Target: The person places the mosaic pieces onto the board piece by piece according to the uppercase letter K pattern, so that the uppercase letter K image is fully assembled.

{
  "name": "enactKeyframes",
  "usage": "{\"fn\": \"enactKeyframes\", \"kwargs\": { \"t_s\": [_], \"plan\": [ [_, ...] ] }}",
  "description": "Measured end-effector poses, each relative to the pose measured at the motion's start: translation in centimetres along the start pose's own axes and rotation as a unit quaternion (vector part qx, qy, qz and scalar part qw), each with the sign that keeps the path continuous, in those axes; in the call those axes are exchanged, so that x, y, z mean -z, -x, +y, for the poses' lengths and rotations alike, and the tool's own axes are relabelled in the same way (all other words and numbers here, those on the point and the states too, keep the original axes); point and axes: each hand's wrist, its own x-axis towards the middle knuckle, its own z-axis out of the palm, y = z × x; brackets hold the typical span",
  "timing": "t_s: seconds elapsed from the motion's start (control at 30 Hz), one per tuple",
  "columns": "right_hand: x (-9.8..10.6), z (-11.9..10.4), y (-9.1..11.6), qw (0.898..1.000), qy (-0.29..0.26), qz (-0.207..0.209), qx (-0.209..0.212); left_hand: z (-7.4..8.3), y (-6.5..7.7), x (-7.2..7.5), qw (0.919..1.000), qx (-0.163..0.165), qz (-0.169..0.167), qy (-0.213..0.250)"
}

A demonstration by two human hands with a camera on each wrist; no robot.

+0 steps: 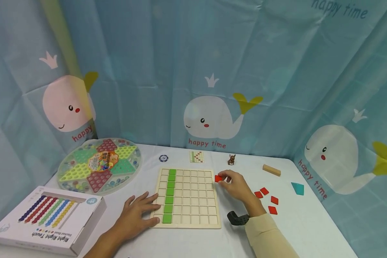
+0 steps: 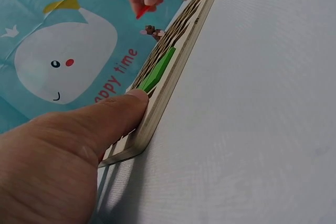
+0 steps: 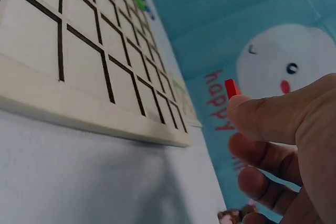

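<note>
Nearest my head camera, the spread left hand [image 1: 137, 215] touches the wooden grid board [image 1: 194, 225]; the right hand [image 1: 237, 185] pinches a red square tile [image 1: 218, 178] beside it. Left-wrist, I see the thumb [image 2: 118, 116] at the board's corner; right-wrist, the tile held aloft.

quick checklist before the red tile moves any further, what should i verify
1. Grip: ok, the right hand pinches a red tile.
2. Board steadied: likely ok, the left hand touches the grid board.
3. Green tiles in line: ok, second column from the left.
4. Red tile in a cell: not ok, beyond the board's right edge.
5. Spare red tiles: ok, four lie off the board.
6. Pattern card match: cannot tell, too small.
</note>
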Motion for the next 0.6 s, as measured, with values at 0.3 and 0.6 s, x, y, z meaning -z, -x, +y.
{"fn": "enactKeyframes", "kwargs": {
  "t_s": [0.3, 0.6],
  "plan": [
    [-2.2, -0.5, -3.5, 0.999, 0.001, -0.032, 0.014, 0.1, 0.0, 0.2, 1.0000, 0.003, -0.003, 0.001],
    [-4.1, -0.7, -5.4, 0.998, 0.002, -0.070, -0.004, 0.0, -0.1, 0.0, 1.0000, 0.005, -0.003, 0.000]
  ]
}}
